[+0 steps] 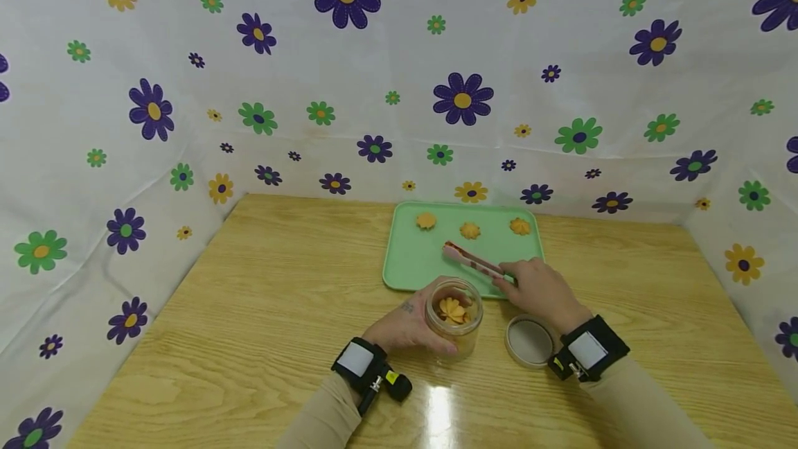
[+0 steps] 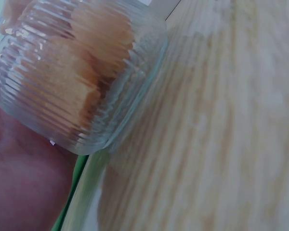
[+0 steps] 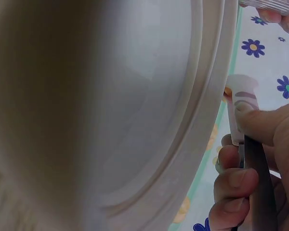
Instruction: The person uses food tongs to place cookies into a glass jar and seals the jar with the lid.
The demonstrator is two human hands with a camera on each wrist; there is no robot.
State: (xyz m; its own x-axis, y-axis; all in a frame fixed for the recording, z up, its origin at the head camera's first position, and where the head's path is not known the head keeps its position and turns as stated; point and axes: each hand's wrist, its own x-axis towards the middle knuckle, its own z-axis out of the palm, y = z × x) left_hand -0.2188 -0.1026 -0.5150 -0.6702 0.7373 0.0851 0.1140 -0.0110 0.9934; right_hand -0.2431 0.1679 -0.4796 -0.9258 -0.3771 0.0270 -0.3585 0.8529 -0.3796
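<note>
My left hand (image 1: 411, 321) grips a clear ribbed glass jar (image 1: 454, 345), its mouth facing up, with flower-shaped cookies (image 1: 453, 310) inside. Those cookies show through the jar's wall in the left wrist view. In my right hand (image 1: 536, 289) is a pair of tongs (image 1: 476, 263) with pale pink tips and a dark handle, thumb on one side and fingers curled round the other. The tongs point left over a mint-green tray (image 1: 405, 265). Along the tray's far side lie three cookies: left (image 1: 427, 220), middle (image 1: 470, 230) and right (image 1: 520, 226).
A round jar lid (image 1: 530, 341) lies on the wooden table (image 1: 299, 283) beside the right wrist and fills much of the right wrist view. White cloth (image 1: 280, 75) printed with flowers hangs behind the table and at both sides.
</note>
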